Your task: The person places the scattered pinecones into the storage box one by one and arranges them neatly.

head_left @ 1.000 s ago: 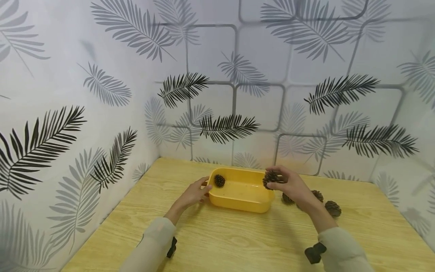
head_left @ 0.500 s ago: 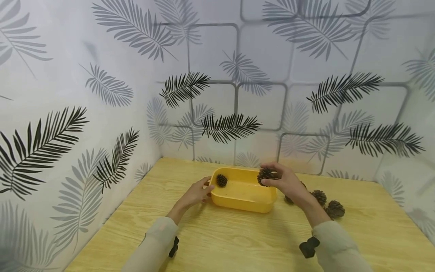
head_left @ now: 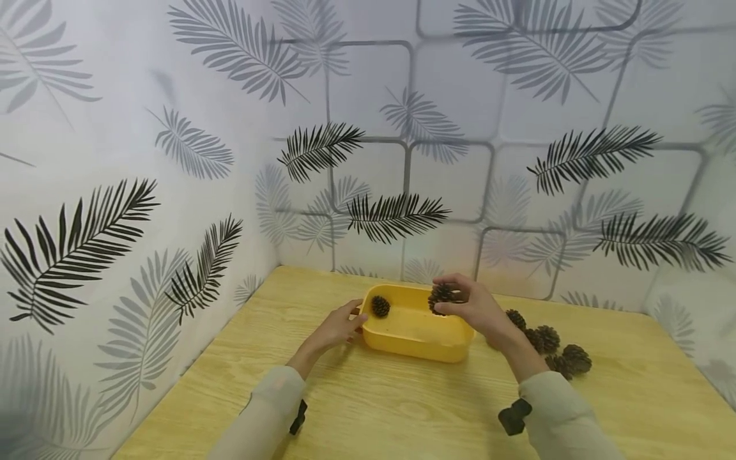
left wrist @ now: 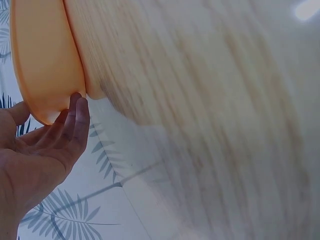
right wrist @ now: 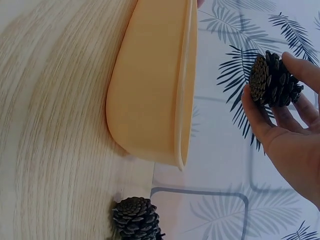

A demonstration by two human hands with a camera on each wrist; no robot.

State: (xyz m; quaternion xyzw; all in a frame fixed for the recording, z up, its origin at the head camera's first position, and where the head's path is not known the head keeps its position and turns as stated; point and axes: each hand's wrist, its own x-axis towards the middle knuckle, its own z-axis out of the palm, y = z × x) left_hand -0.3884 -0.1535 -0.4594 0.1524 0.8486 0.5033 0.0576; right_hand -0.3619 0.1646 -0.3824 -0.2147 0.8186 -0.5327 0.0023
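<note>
A yellow plastic tub [head_left: 416,348] stands on the table, with one pine cone [head_left: 380,306] inside at its left end. My left hand [head_left: 335,327] grips that end, thumb at the rim and fingers against the outer wall; the left wrist view shows the fingers [left wrist: 80,120] on the tub's end. Over the tub's right end, my right hand [head_left: 476,311] holds a second pine cone [right wrist: 272,82] between thumb and fingers. In the right wrist view this cone is above the rim level, apart from the tub wall [right wrist: 150,85].
Several more pine cones [head_left: 577,359] lie in a group on the table right of the tub, partly behind the right forearm. One cone [right wrist: 135,217] shows close to the tub's end in the right wrist view. A leaf-patterned wall [head_left: 402,255] rises behind the wood-grain table [head_left: 368,409].
My right hand has carried its pine cone leftward, farther over the tub. The left hand keeps its grip on the tub's end. The head view has turned slightly left.
</note>
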